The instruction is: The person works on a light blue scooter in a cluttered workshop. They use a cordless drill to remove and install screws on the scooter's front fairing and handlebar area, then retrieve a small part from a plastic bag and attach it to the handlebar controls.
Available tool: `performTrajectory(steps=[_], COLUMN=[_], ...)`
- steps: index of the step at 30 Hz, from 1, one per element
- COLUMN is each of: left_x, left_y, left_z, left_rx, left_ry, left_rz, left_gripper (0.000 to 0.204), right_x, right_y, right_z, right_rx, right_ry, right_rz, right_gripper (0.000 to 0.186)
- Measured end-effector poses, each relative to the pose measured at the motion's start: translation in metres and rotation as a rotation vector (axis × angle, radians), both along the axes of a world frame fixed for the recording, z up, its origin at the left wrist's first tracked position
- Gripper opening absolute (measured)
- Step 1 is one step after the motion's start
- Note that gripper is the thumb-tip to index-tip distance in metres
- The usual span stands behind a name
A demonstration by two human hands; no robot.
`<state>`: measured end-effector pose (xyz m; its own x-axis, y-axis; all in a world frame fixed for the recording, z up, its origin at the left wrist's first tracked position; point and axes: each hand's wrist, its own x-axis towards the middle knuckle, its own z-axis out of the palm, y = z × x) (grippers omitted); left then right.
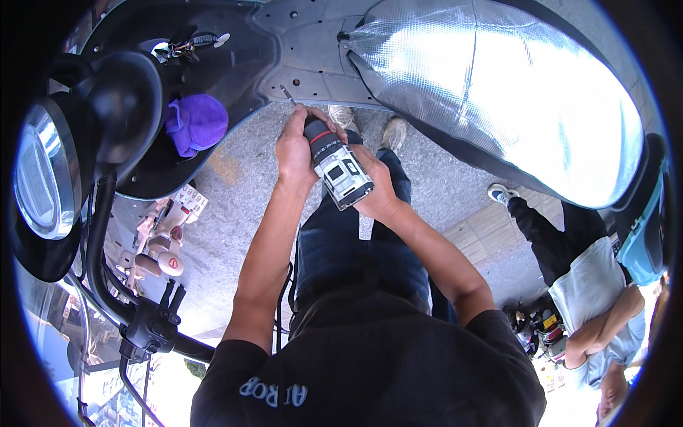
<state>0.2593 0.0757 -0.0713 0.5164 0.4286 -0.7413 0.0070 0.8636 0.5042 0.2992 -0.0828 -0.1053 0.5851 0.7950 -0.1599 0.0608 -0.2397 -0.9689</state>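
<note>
A cordless drill with a black and red collar and a pale grey patterned end is held between my hands, in front of my legs. My right hand is closed round the drill's right side, its fingers partly hidden. Against the collar's left side, my left hand has its fingertips pressed together. A thin metal driver bit sticks out past the left fingertips, beside the scooter's floorboard. Whether the bit sits in the drill or only in my left fingers is hidden.
The scooter has a silver-covered seat at right and handlebars with a round headlight at left. A purple cloth lies on its black front panel, near keys. Another person is at right. More scooters stand lower left.
</note>
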Motion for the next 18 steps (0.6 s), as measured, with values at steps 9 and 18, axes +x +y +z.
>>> performTrajectory(steps=[9,18], left_x=[0.000,0.008], left_y=[0.016,0.033], left_z=[-0.016,-0.051], left_rx=[-0.075,-0.014], left_ry=[-0.042,0.122], left_rz=[-0.057,-0.116], left_gripper=[0.023,0.018], right_x=[0.008,0.013], right_y=[0.011,0.027], right_z=[-0.011,-0.039], right_rx=[-0.038,-0.138], right_ry=[-0.099,-0.053], right_rz=[0.032,0.041], right_gripper=[0.059,0.049])
